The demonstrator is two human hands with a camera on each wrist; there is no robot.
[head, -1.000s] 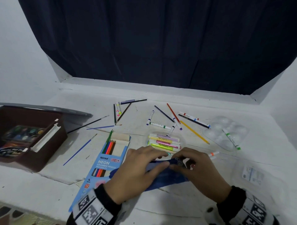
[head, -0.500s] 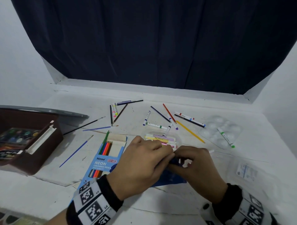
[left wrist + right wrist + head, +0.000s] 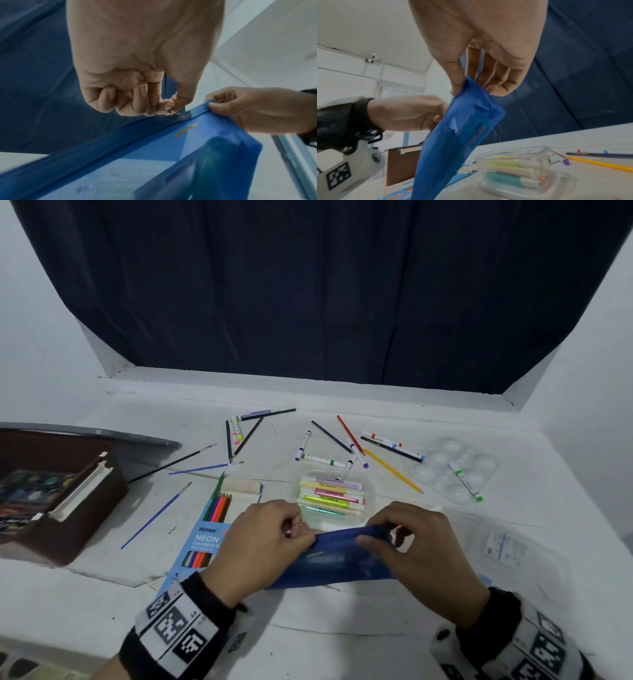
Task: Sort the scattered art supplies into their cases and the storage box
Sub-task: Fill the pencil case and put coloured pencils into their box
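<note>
Hands meet over a translucent blue zip pouch (image 3: 330, 563) at the near edge of the white painted table (image 3: 342, 645). The left hand (image 3: 262, 546) has its fingers curled tight, thumb and forefinger pinching something tiny at the pouch's top seam; from the left wrist view it looks like the zipper pull (image 3: 174, 113), though it is too small to be sure. The right hand (image 3: 416, 546) pinches the seam's other end between thumb and fingers. What the pouch contains is unclear: a dark shape shows through the plastic in the left wrist view, nothing more.

Just behind the hands sits a clear plastic tub of pastel markers (image 3: 332, 496), its near rim hidden by the knuckles. A blue Ninso neon pencil carton (image 3: 205, 539) lies to the left, its lower part covered by the left wrist. Loose pencils, markers and thin brushes lie scattered further back, and a green-capped marker (image 3: 466, 481) rests across a clear plastic paint palette (image 3: 442, 460). An open brown storage box (image 3: 65, 508) stands at the far left, cut off by the frame, its contents blurred. Another clear plastic case (image 3: 507, 553) at the right is barely distinguishable. A dark navy curtain (image 3: 325, 285) hangs between pale walls.
</note>
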